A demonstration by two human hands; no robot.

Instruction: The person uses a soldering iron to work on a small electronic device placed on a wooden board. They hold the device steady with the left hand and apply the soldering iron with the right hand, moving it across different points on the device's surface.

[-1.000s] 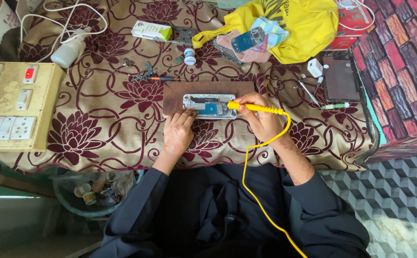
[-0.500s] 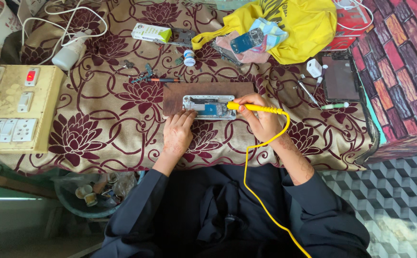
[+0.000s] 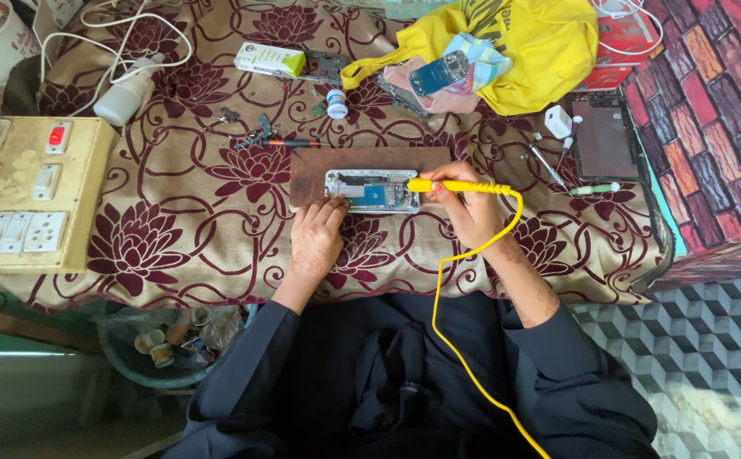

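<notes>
An opened phone (image 3: 372, 189) with its insides showing lies on a brown board (image 3: 319, 166) on the flowered cloth. My right hand (image 3: 466, 206) grips a yellow soldering iron (image 3: 460, 185), its tip at the phone's right end. The iron's yellow cord (image 3: 447, 289) loops down past my lap. My left hand (image 3: 316, 234) rests fingertips-down on the phone's lower left edge, steadying it.
A beige switch-and-socket board (image 3: 26, 191) sits at the left. A yellow bag (image 3: 532, 42) with phone parts lies at the back right. A dark tablet (image 3: 604, 140), small tools (image 3: 549, 161), a white box (image 3: 270, 59), a small jar (image 3: 336, 104) and a white bottle (image 3: 124, 93) lie around. A bin (image 3: 166, 340) stands under the table.
</notes>
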